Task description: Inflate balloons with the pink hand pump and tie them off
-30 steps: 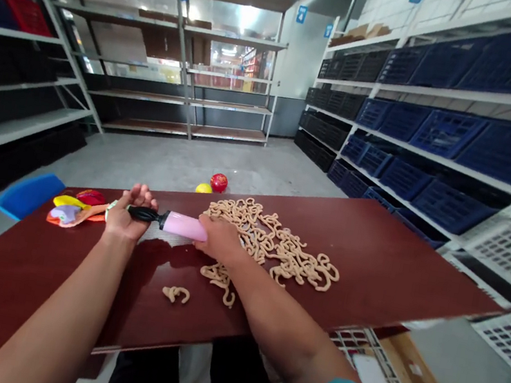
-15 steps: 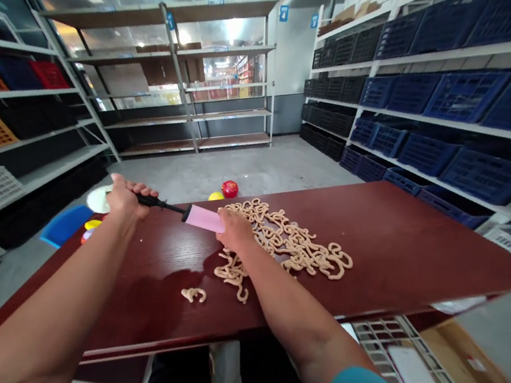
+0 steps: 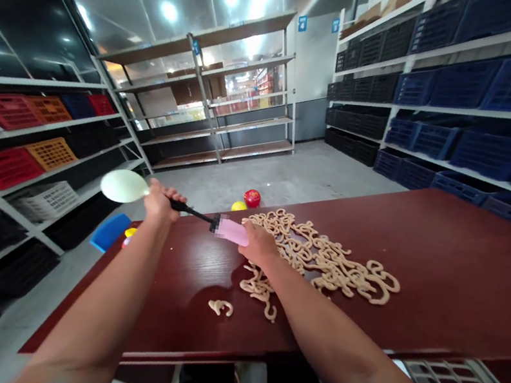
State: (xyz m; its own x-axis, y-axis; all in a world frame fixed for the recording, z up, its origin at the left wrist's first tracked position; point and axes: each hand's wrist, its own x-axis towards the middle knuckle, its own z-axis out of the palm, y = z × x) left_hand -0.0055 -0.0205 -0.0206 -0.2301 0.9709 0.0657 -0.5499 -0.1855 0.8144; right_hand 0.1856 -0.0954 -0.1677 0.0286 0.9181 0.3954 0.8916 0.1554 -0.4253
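Pink barrel [image 3: 235, 232] of a hand pump, right end inside the right hand [image 3: 260, 245]; fingers wrapped on it, narrow grip. Left hand [image 3: 160, 202] has its fingers curled on the pump's black handle [image 3: 177, 204]; exact pinch hidden by the hand itself. Black rod [image 3: 200, 215] shows bare between the two hands, joining handle to barrel.

Key relation: pump's long axis runs left-right, dipping slightly toward the right hand, so handle and barrel sit roughly in line, hands apart. Pale green balloon [image 3: 123, 186] is just left of the left hand, rounded end pointing away, narrow end at the hand; left hand much nearer to it than right. How it joins the handle can't be told.

Nothing seen between the hands except the rod. Pump is held above the surface [image 3: 178, 329], over its far left part. Pile of tan curly pieces [image 3: 322, 258] spreads right of and behind the right hand; touching or not, can't tell. Small loose tan piece [image 3: 220, 307] lies nearer the body, apart from the pile.

Beyond the far edge: red ball [image 3: 252, 198], yellow ball [image 3: 238, 206] beside it. Blue bin [image 3: 108, 231] at the left edge, small bright items [image 3: 129, 232] partly behind the left forearm. White grid crate [image 3: 444, 380] low right. Shelves with crates around the room.
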